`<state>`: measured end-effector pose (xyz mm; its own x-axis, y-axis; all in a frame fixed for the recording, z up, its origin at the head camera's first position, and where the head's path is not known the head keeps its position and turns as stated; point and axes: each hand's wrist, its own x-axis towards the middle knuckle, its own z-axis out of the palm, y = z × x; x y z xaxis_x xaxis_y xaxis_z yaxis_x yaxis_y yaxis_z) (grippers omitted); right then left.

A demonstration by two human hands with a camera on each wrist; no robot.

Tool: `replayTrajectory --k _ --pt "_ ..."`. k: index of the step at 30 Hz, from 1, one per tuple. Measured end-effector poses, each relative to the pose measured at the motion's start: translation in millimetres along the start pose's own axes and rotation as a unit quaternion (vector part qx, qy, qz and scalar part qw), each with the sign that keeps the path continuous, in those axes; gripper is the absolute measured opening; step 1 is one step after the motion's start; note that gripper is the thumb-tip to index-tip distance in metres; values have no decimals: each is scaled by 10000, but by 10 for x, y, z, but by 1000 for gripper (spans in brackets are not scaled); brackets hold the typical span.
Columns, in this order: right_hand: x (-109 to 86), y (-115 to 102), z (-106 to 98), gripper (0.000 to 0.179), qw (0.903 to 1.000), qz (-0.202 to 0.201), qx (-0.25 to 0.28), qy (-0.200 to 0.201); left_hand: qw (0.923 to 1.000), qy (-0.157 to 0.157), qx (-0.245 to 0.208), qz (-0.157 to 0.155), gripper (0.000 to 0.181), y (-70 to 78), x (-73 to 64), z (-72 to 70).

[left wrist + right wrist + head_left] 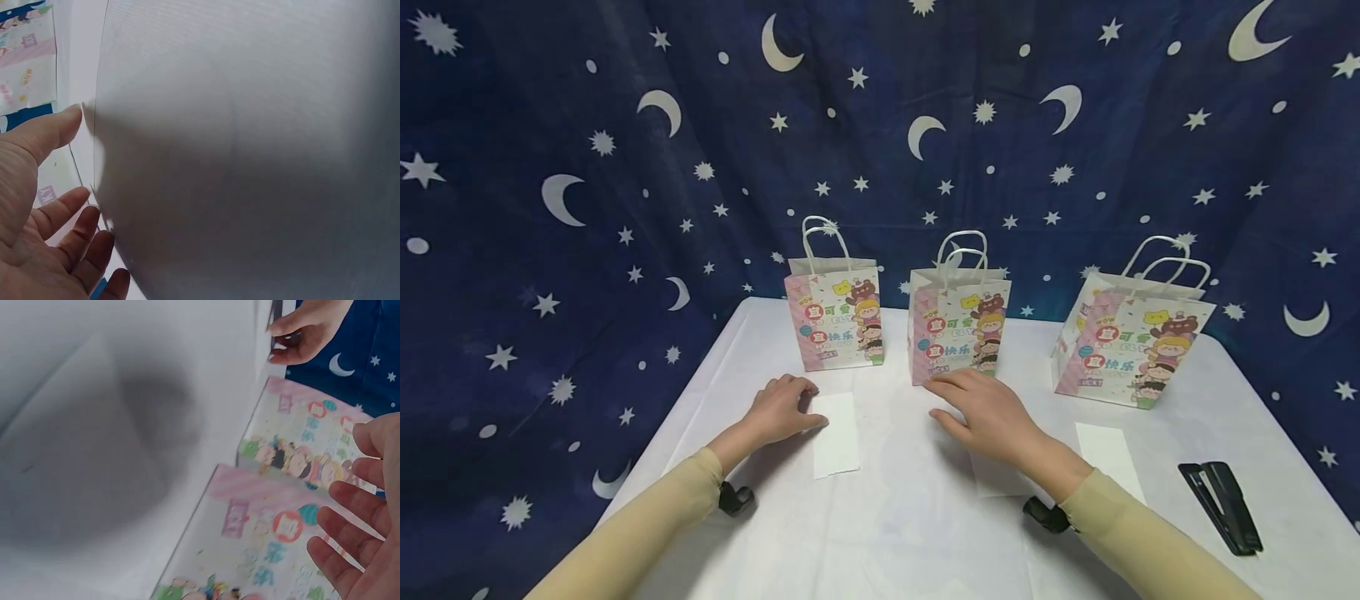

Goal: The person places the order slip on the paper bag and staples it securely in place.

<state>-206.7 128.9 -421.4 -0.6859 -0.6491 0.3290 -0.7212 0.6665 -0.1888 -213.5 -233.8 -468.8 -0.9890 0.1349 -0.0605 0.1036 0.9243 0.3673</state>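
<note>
My left hand is held over the table's left side, its thumb and fingers parted around nothing. Its thumb tip comes right to the edge of a white paper slip. In the left wrist view, the fingers are relaxed and bare. My right hand hovers in front of the middle paper gift bag, fingertips overlapping the bag's lower edge. Beneath that hand lies a second paper slip, partly hidden. The right wrist view shows the right fingers spread, holding nothing.
A left gift bag and a right gift bag stand upright along the table's back. Another white slip lies beyond the right forearm. A black stapler lies at the right of the white tablecloth. A starry curtain hangs behind.
</note>
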Motion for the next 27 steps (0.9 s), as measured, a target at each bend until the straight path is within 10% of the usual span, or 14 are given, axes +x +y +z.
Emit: replayTrajectory --k 27 --pt "906 -449 -7 61 9716 542 2246 504 9997 -206 38 -88 29 55 19 2"
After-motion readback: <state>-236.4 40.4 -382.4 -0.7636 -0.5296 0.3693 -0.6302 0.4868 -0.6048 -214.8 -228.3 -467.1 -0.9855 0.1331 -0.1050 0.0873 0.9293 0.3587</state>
